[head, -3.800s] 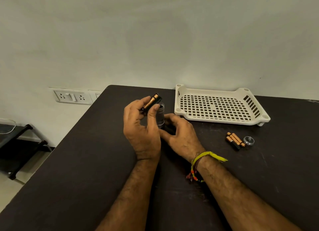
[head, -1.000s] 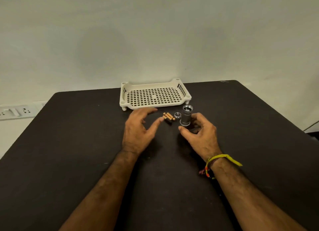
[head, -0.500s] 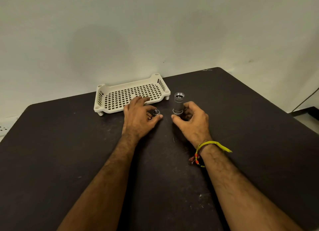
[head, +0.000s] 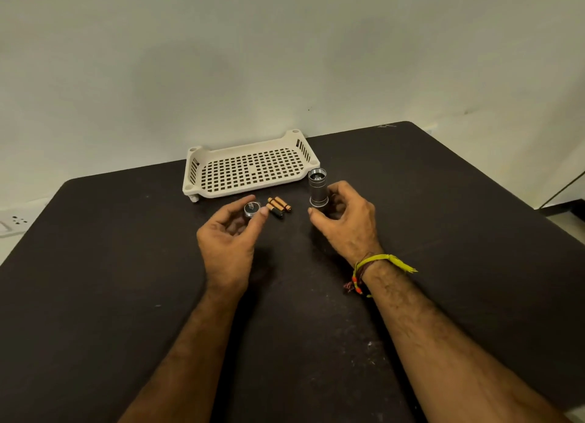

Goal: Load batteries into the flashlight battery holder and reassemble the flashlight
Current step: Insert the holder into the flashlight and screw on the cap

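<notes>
- Flashlight parts lie spread across the far middle of the dark counter (head: 126, 280), just beyond the two hands; both bare forearms reach in from the near edge.
- On the right wrist sits a yellow thread band (head: 380, 261) with red and orange beads.
- Left hand (head: 228, 242): palm turned inward, fingers curled, pinching the small silver end cap (head: 251, 209) between thumb tip and fingers. A spring shows inside the cap, which faces up.
- Right hand (head: 346, 223): cupped loosely around the base of the silver flashlight body (head: 317, 188), thumb in front and fingers behind. Whether the fingers press on the tube or only surround it cannot be told.
- That body stands upright on the counter, its open end up, at the right hand's fingertips.
- Between the two hands, just right of the cap, lie the batteries (head: 278, 206), copper and black, side by side and touching, on the counter. No hand holds them.
- Farther back stands a cream perforated tray (head: 250, 172), its right front corner near the flashlight body's top.
- Beyond it rises a pale wall (head: 285, 58); a white socket plate (head: 12, 221) shows at the far left.
</notes>
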